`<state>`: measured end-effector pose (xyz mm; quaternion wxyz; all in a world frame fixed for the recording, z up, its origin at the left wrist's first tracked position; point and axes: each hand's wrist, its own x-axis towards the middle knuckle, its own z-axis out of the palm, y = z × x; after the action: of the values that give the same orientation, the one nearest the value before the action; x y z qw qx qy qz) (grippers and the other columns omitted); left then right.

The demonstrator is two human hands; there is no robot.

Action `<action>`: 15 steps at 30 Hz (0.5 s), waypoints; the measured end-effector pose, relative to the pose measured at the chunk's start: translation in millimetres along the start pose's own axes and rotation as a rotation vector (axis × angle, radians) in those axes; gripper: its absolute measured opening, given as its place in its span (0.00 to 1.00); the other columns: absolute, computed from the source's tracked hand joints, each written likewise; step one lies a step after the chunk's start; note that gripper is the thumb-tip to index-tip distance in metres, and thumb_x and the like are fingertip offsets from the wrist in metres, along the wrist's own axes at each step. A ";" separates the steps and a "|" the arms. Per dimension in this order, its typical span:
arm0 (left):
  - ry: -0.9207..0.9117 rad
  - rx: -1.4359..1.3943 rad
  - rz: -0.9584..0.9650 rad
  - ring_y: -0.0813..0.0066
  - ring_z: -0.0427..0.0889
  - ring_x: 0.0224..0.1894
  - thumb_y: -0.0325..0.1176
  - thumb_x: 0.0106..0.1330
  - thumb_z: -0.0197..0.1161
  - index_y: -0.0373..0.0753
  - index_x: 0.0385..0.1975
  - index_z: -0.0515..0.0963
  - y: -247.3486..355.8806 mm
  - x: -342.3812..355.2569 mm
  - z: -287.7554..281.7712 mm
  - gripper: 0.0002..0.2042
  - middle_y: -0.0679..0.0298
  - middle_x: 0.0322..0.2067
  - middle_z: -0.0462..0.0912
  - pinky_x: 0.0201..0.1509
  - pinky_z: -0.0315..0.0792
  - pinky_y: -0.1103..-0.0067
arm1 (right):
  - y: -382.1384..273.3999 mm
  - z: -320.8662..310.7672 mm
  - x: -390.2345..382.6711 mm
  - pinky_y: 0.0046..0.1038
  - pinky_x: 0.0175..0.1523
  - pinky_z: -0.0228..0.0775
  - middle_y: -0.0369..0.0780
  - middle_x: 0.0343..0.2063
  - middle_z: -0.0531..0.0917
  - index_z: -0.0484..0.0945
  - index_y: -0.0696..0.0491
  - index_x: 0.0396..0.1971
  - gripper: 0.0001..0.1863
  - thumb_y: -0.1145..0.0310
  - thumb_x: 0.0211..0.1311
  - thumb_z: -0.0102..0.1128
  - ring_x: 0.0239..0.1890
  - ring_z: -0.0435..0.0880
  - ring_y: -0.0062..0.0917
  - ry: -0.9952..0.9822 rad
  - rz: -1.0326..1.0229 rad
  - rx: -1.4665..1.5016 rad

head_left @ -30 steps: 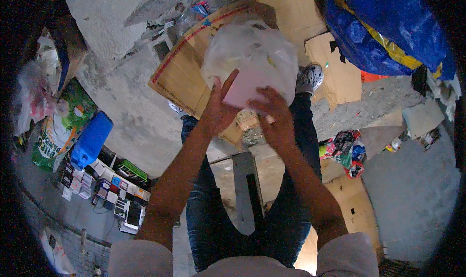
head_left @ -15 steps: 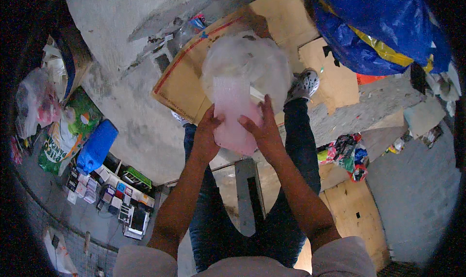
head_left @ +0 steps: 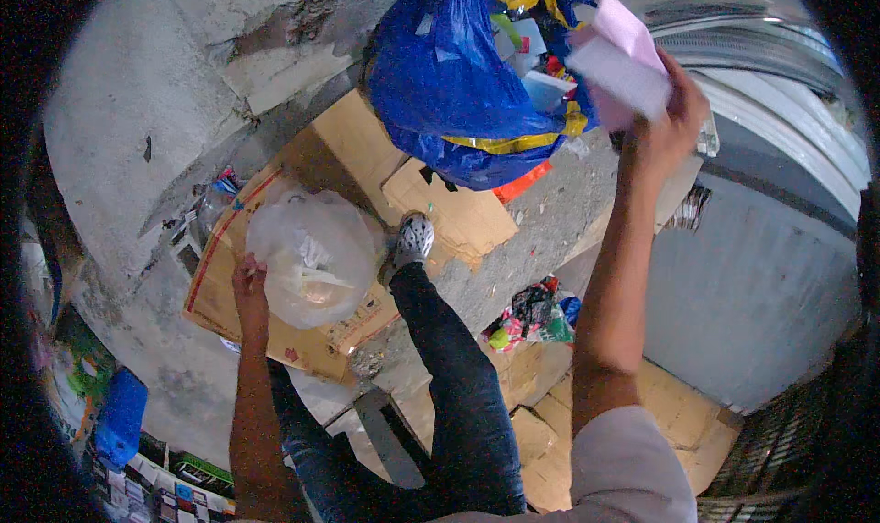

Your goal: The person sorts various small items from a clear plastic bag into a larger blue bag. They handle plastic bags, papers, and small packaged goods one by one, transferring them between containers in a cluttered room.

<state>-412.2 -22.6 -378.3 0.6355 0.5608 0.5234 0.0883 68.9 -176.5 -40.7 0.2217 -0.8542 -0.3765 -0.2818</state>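
My right hand (head_left: 674,120) is raised at the upper right, its fingers closed on a thin, folded pink-and-white sheet (head_left: 623,69) that is slightly blurred. The sheet is beside the opening of a large blue plastic bag (head_left: 449,74) with yellow bands, which holds mixed scraps and small packages. Lower left, my left hand (head_left: 249,285) is at the side of a translucent white plastic bag (head_left: 316,257). Its fingers are bent together and seem to pinch the bag's edge. Pale, crumpled pieces show through that bag, which sits on flattened cardboard (head_left: 220,294).
My shoe (head_left: 414,237) rests by a second cardboard piece (head_left: 454,207). Colourful plastic wrappers (head_left: 536,317) lie beyond my right leg. Pale curved panels (head_left: 779,110) lean at the far right. A blue bundle (head_left: 121,418) and many small boxes are at lower left.
Both hands were together on the pink sheet over the translucent bag. The right hand has carried the sheet up and right beside the blue bag; the left has moved to the translucent bag's side. My view has turned right.
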 end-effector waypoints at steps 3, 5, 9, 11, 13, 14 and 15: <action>0.050 0.167 0.111 0.62 0.70 0.55 0.40 0.65 0.63 0.37 0.57 0.68 -17.7 48.4 13.4 0.23 0.55 0.52 0.72 0.61 0.64 0.69 | 84.4 74.8 26.6 0.42 0.46 0.72 0.51 0.36 0.80 0.82 0.50 0.42 0.15 0.72 0.53 0.55 0.41 0.80 0.43 -0.235 -0.331 -0.313; 0.051 0.244 0.224 0.59 0.70 0.55 0.39 0.63 0.66 0.37 0.58 0.68 -7.2 70.4 31.5 0.25 0.53 0.51 0.71 0.61 0.64 0.67 | 153.6 139.1 0.0 0.39 0.48 0.70 0.48 0.35 0.82 0.84 0.50 0.38 0.15 0.71 0.47 0.57 0.42 0.79 0.43 -0.581 -0.261 -0.337; -0.133 0.476 0.341 0.53 0.65 0.62 0.39 0.55 0.71 0.38 0.62 0.64 9.3 72.1 14.4 0.35 0.51 0.60 0.66 0.65 0.60 0.64 | 139.3 182.0 -57.5 0.38 0.51 0.68 0.47 0.38 0.81 0.81 0.52 0.40 0.16 0.64 0.52 0.54 0.45 0.77 0.42 -1.232 -0.309 -0.160; -0.221 0.733 0.335 0.53 0.59 0.67 0.47 0.47 0.75 0.38 0.66 0.57 -3.9 72.9 15.1 0.47 0.52 0.66 0.60 0.70 0.54 0.63 | 167.6 155.3 -51.7 0.37 0.55 0.66 0.47 0.44 0.79 0.78 0.54 0.45 0.19 0.61 0.56 0.51 0.49 0.76 0.40 -1.369 -0.155 -0.091; -0.171 0.851 0.491 0.51 0.63 0.65 0.56 0.37 0.77 0.34 0.64 0.58 -11.2 69.1 17.9 0.55 0.49 0.62 0.65 0.69 0.56 0.63 | 211.2 124.0 -17.4 0.36 0.59 0.63 0.47 0.49 0.77 0.75 0.55 0.50 0.22 0.58 0.61 0.48 0.53 0.74 0.39 -1.447 0.029 -0.012; -0.251 0.880 0.469 0.50 0.62 0.65 0.59 0.36 0.76 0.33 0.65 0.57 -8.7 78.4 42.9 0.57 0.48 0.62 0.64 0.69 0.56 0.63 | 250.7 88.6 15.8 0.35 0.61 0.62 0.46 0.52 0.76 0.73 0.56 0.52 0.23 0.57 0.64 0.47 0.55 0.73 0.38 -1.447 0.135 -0.012; -0.279 0.979 0.464 0.50 0.62 0.65 0.58 0.37 0.76 0.33 0.65 0.56 -5.0 84.2 62.5 0.56 0.48 0.62 0.65 0.68 0.57 0.61 | 276.6 59.1 44.1 0.35 0.63 0.60 0.46 0.54 0.75 0.72 0.57 0.55 0.25 0.56 0.66 0.45 0.57 0.72 0.37 -1.394 0.194 0.009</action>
<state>-330.1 -4.2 -441.1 0.3278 0.8973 0.2772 -0.1026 324.5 -289.8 -102.0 -0.0435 -0.8646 -0.3540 0.3540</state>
